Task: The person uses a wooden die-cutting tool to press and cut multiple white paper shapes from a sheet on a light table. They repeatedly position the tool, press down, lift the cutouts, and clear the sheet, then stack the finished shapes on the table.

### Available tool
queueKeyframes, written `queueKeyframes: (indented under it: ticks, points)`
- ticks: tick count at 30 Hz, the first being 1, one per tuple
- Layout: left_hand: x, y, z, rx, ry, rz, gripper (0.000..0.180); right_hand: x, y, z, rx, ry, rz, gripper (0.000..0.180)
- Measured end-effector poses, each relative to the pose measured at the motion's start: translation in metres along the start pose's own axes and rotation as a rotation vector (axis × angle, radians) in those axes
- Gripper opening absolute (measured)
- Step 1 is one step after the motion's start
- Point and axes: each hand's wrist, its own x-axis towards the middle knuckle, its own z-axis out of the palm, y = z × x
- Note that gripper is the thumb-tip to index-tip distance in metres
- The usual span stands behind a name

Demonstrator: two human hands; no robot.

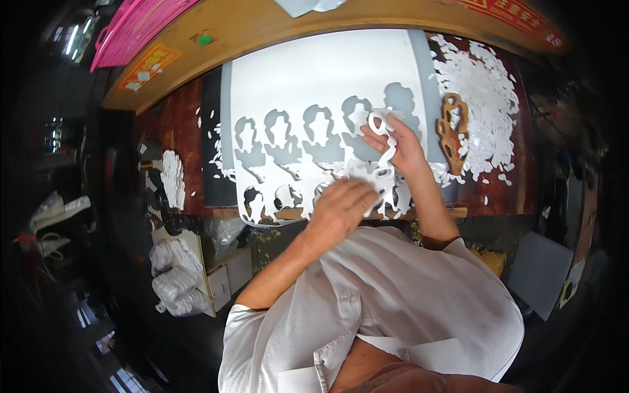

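A white sheet lies on a grey board. Across its nearer half runs a row of cut-out openings with grey showing through, and its near edge is a torn-looking lattice. In my right hand is a thin white cut-out piece with a ring-shaped end, held between thumb and fingers. My left hand, closer to me, has its fingers closed over a white cut-out shape with holes in it. The undersides of those fingers are hidden. Right of the sheet stands a brown cutting die with a wavy outline.
Small white scraps are heaped on the dark red table at the right. White pieces are stacked at the left edge and bundled lower down. A yellow beam crosses the back, with a pink basket above it.
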Motion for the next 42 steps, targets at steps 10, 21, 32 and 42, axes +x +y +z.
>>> queueKeyframes:
  ticks: [10,21,32,42]
  points:
    - [-0.055,-0.03,-0.041,-0.219,0.184,-0.181,0.042,0.038,0.008,-0.037,-0.045,0.315,-0.271,0.03]
    - [-0.17,-0.115,-0.133,-0.2,0.335,-0.098,0.039,-0.068,0.2,0.058,-0.3,0.126,0.17,0.091]
    - [-0.235,-0.151,-0.175,-0.327,0.363,-0.171,0.035,-0.009,0.297,0.189,-0.647,-0.009,0.021,0.032]
    - [-0.233,-0.208,-0.219,-0.089,0.546,-0.608,0.037,-0.011,0.33,0.227,-1.084,-0.482,0.192,0.06]
